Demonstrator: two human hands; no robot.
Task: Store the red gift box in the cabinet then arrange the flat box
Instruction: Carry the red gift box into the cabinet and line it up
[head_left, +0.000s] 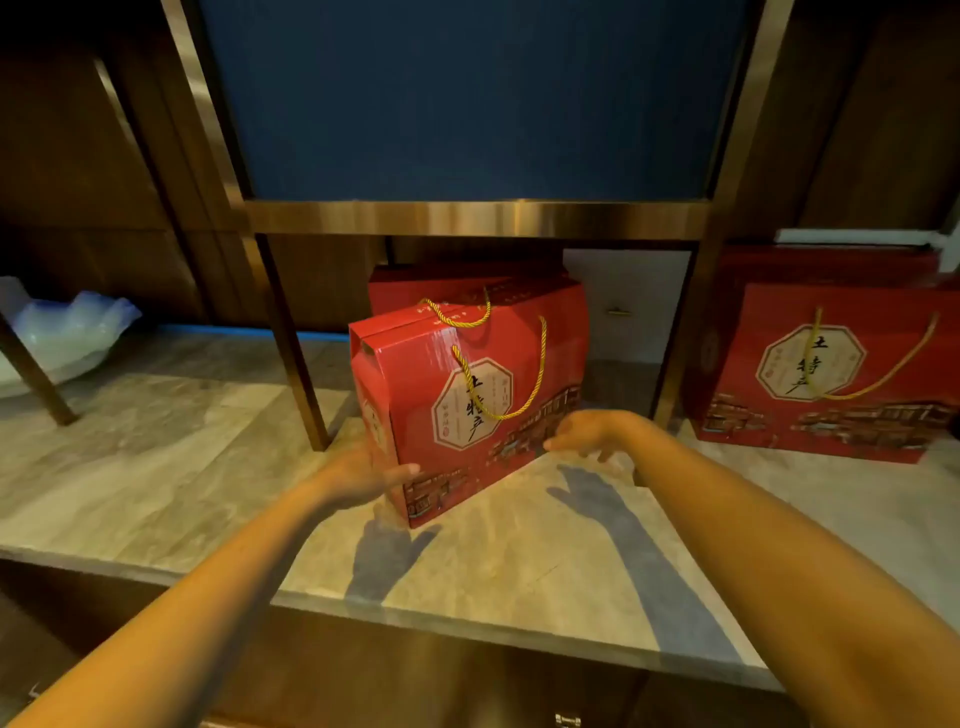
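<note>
A red gift box (467, 395) with gold rope handles stands upright on the marble shelf (182, 467), turned at an angle under the brass frame. My left hand (371, 475) grips its near left corner, thumb on the front face. My right hand (584, 434) touches the lower right of the front face with its fingers spread. A second red box (415, 288) stands right behind it, mostly hidden.
Another red gift box (831, 374) stands on the shelf at the right, a white flat object (857, 236) above it. A pale glass bowl (62, 332) sits at the far left. Brass frame legs (293, 343) flank the middle bay; a blue panel (467, 93) hangs above.
</note>
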